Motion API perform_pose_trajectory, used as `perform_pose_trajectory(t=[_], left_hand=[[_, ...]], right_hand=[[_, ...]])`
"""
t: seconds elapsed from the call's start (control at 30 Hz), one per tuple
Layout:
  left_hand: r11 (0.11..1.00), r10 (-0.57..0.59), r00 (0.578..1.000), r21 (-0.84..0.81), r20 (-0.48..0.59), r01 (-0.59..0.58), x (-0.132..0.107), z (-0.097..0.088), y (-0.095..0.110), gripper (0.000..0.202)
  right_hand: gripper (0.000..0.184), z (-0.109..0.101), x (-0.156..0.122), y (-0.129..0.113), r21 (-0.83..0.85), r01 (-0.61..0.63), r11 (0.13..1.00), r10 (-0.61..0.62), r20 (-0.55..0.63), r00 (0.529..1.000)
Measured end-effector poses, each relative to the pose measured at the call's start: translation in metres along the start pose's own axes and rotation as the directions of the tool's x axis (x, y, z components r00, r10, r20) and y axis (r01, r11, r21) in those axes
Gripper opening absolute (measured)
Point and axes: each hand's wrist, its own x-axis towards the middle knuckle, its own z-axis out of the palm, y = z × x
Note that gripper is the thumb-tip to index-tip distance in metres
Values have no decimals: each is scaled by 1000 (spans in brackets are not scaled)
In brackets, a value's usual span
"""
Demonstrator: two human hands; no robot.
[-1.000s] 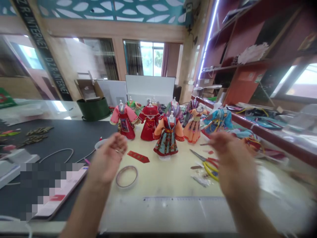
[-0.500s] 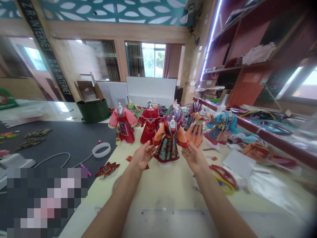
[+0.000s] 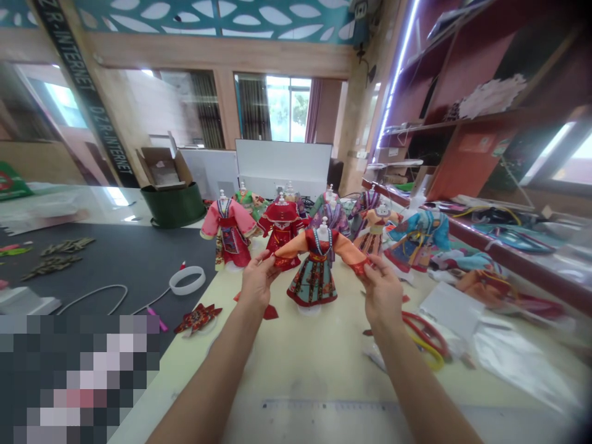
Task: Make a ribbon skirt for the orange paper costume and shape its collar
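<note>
In front of me a small doll dress (image 3: 314, 271) stands on a white mannequin with a clear round base. It has a red bodice, a teal-and-brown striped skirt and long orange sleeves with red cuffs. My left hand (image 3: 259, 277) pinches the cuff of one sleeve, and my right hand (image 3: 383, 287) pinches the other cuff. Both sleeves are stretched outward to the sides. Close behind stand a dark red doll dress (image 3: 281, 223) and a pink-sleeved doll dress (image 3: 229, 228). To the right are a peach doll dress (image 3: 374, 228) and a blue doll robe (image 3: 419, 240).
A patterned fabric piece (image 3: 198, 319) and a white tape roll (image 3: 187, 280) lie on the left. Red-and-yellow handled tools (image 3: 428, 339), paper (image 3: 452, 306) and clear plastic (image 3: 513, 357) lie right. A clear ruler (image 3: 324, 406) is nearest me. A green tub (image 3: 173, 206) stands at the back left.
Both hands have moved outward and closed from open palms onto the two cuffs. The sleeves, hanging beside the skirt before, are now spread wide.
</note>
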Motion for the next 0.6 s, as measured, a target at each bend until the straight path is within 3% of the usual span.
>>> perform_pose_trajectory(t=[0.17,0.27,0.37,0.47,0.6], left_hand=[[992,100,994,76,-43,-97,4,-3,-7,16],[964,234,969,147,-80,-221,-3,-5,-11,15],[885,424,905,229,-38,-405,-14,-3,-8,19],[772,553,824,297,121,-562,-25,8,3,17],[626,637,704,323,314,-710,-27,30,19,15]], right_hand=[[37,-7,0,8,-77,-42,996,41,-8,999],[36,-18,-3,17,-132,-60,989,57,-24,998],[34,-26,-6,22,-188,-9,982,2,-38,999],[32,-25,-7,16,-251,128,960,-144,-48,988],[23,-2,-3,-7,-353,343,870,-330,99,939]])
